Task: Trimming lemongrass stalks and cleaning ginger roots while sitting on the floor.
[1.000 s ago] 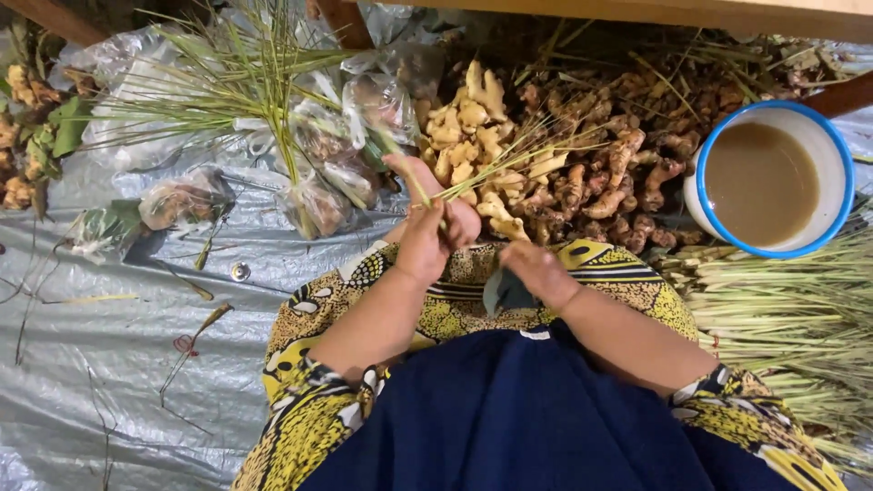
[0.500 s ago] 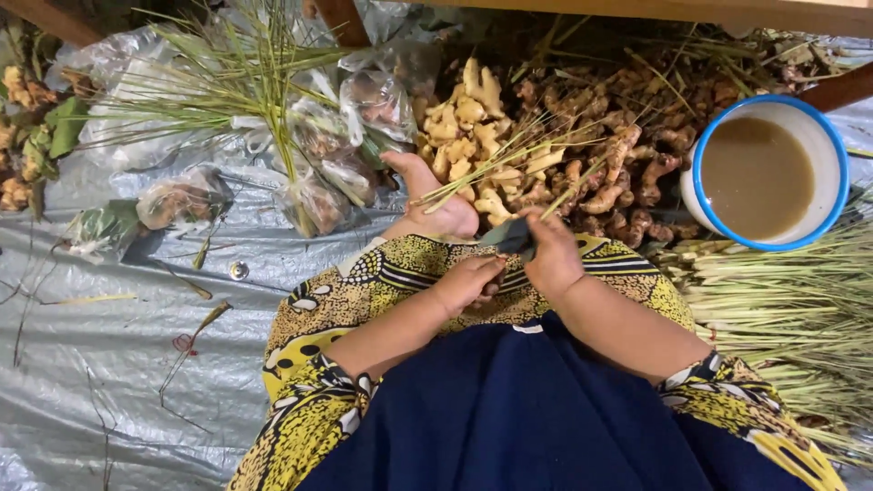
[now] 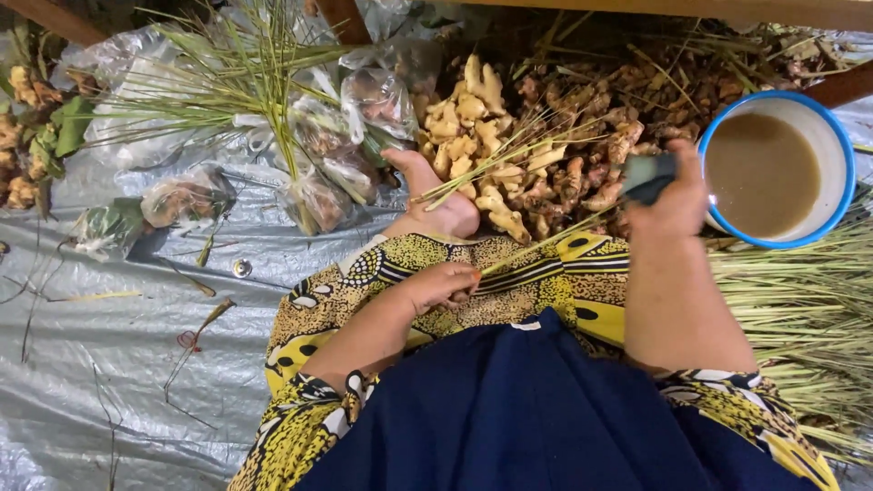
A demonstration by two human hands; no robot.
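A big grey plastic sheet covers the floor. A person sits on it in a yellow and black patterned cloth with a dark blue cloth over the lap.

On the right lies a thick pile of long green grass stalks. In the far middle sits a wide heap of knobbly brown and pale ginger roots. On the far left is a spread bunch of thin green grass, and under it lie clear plastic bags with roots inside.

On the far right stands a round white bowl with a blue rim, full of brown liquid.

The right hand is closed around a small dark flat tool, just beside the bowl and over the near edge of the ginger heap. The left hand rests on the lap, curled shut around the near end of a thin yellow-green grass stalk that runs to the right and far across the patterned cloth. A bare foot touches the ginger heap.
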